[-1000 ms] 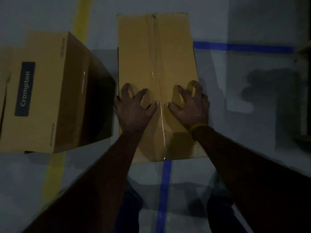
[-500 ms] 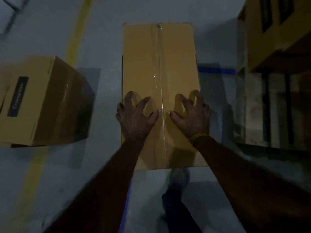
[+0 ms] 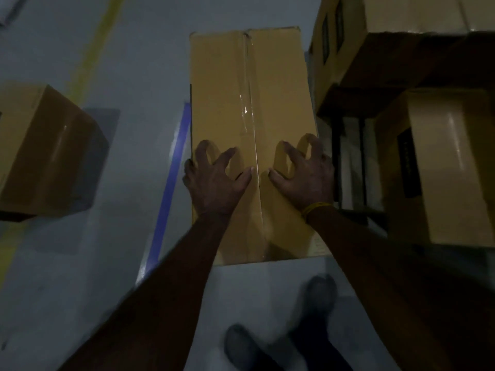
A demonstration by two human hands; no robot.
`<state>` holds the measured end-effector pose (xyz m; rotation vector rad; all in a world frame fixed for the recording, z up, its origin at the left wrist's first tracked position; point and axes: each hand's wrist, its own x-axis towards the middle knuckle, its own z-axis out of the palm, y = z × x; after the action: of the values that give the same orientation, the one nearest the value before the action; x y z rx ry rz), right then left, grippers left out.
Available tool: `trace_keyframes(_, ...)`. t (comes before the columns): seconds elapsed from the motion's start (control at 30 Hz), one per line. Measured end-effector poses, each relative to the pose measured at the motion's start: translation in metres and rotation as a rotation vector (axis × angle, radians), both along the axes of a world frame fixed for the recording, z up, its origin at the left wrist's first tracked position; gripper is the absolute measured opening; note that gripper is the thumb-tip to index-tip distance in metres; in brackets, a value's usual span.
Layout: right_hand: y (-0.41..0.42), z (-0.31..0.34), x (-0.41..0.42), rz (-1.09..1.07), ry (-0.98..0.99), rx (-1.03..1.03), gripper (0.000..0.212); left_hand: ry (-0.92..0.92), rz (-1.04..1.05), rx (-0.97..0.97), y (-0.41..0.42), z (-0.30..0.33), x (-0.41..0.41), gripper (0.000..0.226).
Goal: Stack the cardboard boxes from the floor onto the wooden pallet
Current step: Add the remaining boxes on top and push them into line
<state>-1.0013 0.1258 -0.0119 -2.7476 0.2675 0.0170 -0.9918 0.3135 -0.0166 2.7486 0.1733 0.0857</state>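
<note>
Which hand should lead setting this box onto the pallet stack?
Right, probably. The right hand grips the carried box on the side nearest the stacked boxes; the left hand faces open floor.

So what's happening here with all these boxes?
A person is carrying a long taped cardboard box, with the left hand and right hand spread on its top, fingers curling over its side edges. To the right, stacked boxes sit on a wooden pallet. Another box waits on the floor to the left. The person's shoes show below, blurred as if mid-step.
</note>
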Motion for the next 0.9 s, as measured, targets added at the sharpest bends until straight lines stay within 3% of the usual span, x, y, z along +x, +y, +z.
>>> trace_keyframes(0.27, -0.136, 0.025, -0.036, 0.000, -0.047, 0.017, 0.074, -0.038, -0.006, 0.004, -0.134, 0.029, -0.036, 0.061)
trace_keyframes(0.67, -0.459, 0.053, -0.092, -0.082, -0.033, -0.079, 0.072, -0.030, -0.089, -0.101, -0.460, 0.044, -0.079, 0.060)
trace_keyframes(0.9, -0.588, 0.039, -0.105, -0.130, -0.017, -0.097, 0.073, 0.005, -0.140, -0.100, -0.592, 0.029, -0.082, 0.060)
